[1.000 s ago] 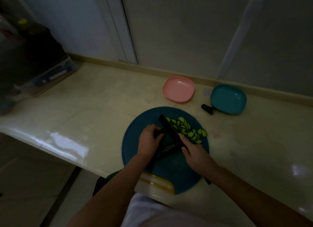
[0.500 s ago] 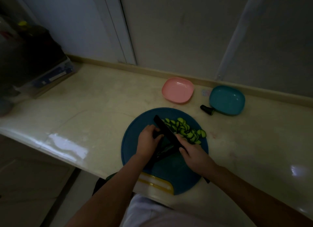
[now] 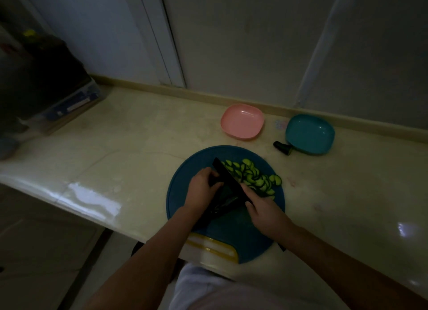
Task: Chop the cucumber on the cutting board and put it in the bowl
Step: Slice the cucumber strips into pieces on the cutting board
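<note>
Right hand [image 3: 261,211] grips knife [image 3: 228,177], left hand [image 3: 201,194] holds cucumber [image 3: 225,193], both inside cutting board [image 3: 185,177] rim.

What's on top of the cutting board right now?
On the cutting board: a pile of cucumber slices at its far right, a dark knife in the right hand, and the left hand holding the uncut cucumber. Hands and blade cover most of that piece; how much remains is hidden.
</note>
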{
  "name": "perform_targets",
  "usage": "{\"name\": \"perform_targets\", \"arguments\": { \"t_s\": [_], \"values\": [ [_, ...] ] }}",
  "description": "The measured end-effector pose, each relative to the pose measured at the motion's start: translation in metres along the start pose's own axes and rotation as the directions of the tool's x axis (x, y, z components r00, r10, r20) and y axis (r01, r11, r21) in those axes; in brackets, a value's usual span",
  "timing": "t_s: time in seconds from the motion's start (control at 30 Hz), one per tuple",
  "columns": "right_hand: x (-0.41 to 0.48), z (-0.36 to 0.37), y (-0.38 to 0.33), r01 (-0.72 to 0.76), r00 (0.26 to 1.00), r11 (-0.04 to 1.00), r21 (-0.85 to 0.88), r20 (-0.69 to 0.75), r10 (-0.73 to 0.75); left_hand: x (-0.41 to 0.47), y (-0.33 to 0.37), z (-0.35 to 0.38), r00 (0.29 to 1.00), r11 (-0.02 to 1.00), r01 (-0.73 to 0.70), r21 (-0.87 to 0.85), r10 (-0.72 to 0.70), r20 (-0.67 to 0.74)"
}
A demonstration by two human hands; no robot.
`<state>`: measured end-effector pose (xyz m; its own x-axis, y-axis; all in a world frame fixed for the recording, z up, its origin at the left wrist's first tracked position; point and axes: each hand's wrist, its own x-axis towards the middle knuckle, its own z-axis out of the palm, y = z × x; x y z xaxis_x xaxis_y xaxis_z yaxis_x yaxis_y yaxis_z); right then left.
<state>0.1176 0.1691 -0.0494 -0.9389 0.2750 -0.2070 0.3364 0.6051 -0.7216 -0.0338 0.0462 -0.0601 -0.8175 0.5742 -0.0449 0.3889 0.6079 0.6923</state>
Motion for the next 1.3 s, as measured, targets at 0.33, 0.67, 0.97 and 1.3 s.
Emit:
{"name": "perform_targets", "arguments": {
  "t_s": [0.33, 0.67, 0.97, 1.3],
  "values": [
    [-0.01, -0.017, 0.005, -0.006, 0.998, 0.998, 0.063, -0.054, 0.009, -0.033, -0.007, -0.042, 0.933, 0.963, -0.017, 0.268, -0.081, 0.35],
    [-0.006, -0.03, 0.002, -0.017, 0.996, 0.997, 0.07, -0.081, 0.023, -0.053, -0.007, -0.047, 0.904, 0.938, -0.166, 0.306, 0.021, 0.427],
    [-0.003, -0.041, 0.0, -0.018, 0.985, 0.991, 0.131, -0.166, 0.04, 0.017, 0.04, -0.085, 0.96, 0.923, -0.176, 0.341, 0.085, 0.266],
    [-0.005, -0.039, 0.009, -0.051, 0.976, 0.982, 0.182, -0.198, 0.088, 0.082, 0.027, -0.037, 0.967, 0.917, -0.058, 0.394, -0.046, 0.25]
  ]
}}
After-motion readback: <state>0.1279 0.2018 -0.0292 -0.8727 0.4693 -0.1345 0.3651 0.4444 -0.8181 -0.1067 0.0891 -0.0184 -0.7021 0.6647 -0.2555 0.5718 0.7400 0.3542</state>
